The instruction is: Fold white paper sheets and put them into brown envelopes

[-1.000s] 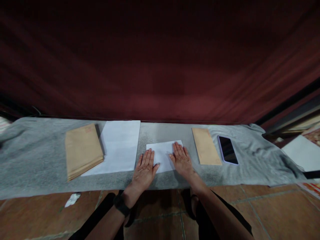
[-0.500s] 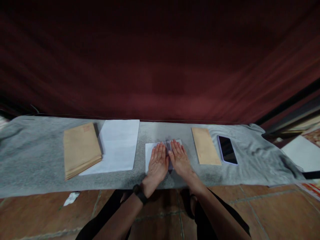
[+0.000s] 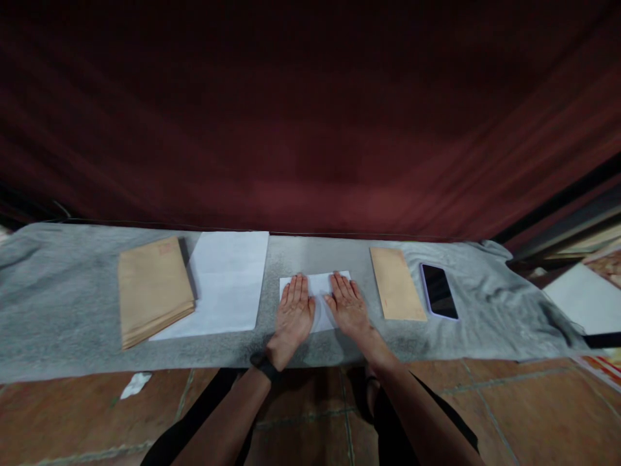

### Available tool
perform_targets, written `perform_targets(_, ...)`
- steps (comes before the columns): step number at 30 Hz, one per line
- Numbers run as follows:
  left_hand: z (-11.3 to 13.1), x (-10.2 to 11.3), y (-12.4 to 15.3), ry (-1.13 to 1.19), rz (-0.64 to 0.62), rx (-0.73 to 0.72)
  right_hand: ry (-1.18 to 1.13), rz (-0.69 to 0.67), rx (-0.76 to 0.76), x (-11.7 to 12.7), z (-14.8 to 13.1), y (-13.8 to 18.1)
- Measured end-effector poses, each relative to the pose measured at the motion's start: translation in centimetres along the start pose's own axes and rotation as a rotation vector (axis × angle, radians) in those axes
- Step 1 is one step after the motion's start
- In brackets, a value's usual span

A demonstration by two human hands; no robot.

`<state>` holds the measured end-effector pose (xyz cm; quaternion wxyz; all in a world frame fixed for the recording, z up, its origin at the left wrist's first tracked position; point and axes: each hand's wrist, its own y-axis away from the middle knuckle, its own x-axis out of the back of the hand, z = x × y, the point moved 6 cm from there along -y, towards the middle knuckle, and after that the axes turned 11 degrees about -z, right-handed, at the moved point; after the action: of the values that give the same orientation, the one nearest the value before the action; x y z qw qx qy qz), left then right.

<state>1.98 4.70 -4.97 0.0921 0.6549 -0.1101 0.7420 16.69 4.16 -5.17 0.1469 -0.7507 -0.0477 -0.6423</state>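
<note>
The left hand (image 3: 294, 316) and right hand (image 3: 350, 312) both lie palm down, fingers straight, thumbs slightly out towards each other. Neither grips anything; both press flat on the paper (image 3: 321, 285), which shows between them and past their fingertips. Beneath is a long, narrow worktop (image 3: 272, 346) draped in grey cloth (image 3: 72, 310), smooth around the hands and rumpled well to the right hand's right. Just left of the left hand are white sheets (image 3: 230, 281), partly under a stack of envelopes (image 3: 155, 285) farther left. To the right hand's right lies one envelope (image 3: 398, 285), then a phone (image 3: 439, 291). Beyond the hands' fingertips hangs a dark red curtain (image 3: 310, 149). Below the wrists is a brown tiled floor (image 3: 514, 404), with a white scrap (image 3: 136, 384) lying left of the left hand.
</note>
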Motion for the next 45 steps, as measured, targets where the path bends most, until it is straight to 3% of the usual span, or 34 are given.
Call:
perform_targets(11,-3.1,0.9,1.1,0.021,-0.002,0.106,0.095,-0.02,-0.111,0.4,2.9,1.1)
perform_targets(15,-3.4,1.7,1.4,0.031,0.052,0.147,0.089,-0.012,-0.145,1.2,3.2,1.5)
perform_targets(18,-1.5,2.3,2.4,0.044,0.106,0.07,0.047,0.003,-0.123,1.8,1.9,2.1)
perform_targets(23,3.3,1.2,5.0,0.064,0.082,-0.164,-0.073,-0.06,0.099,1.5,-2.4,3.7)
perform_targets(26,4.0,0.4,6.1,0.065,0.057,-0.205,-0.082,-0.081,0.152,1.1,-3.4,4.5)
perform_targets(38,0.3,1.2,6.7,0.03,0.037,-0.121,0.012,-0.083,0.029,1.7,0.4,5.2)
perform_targets(45,-2.4,2.1,6.1,0.03,0.093,0.019,0.037,-0.093,-0.088,1.6,2.3,5.4)
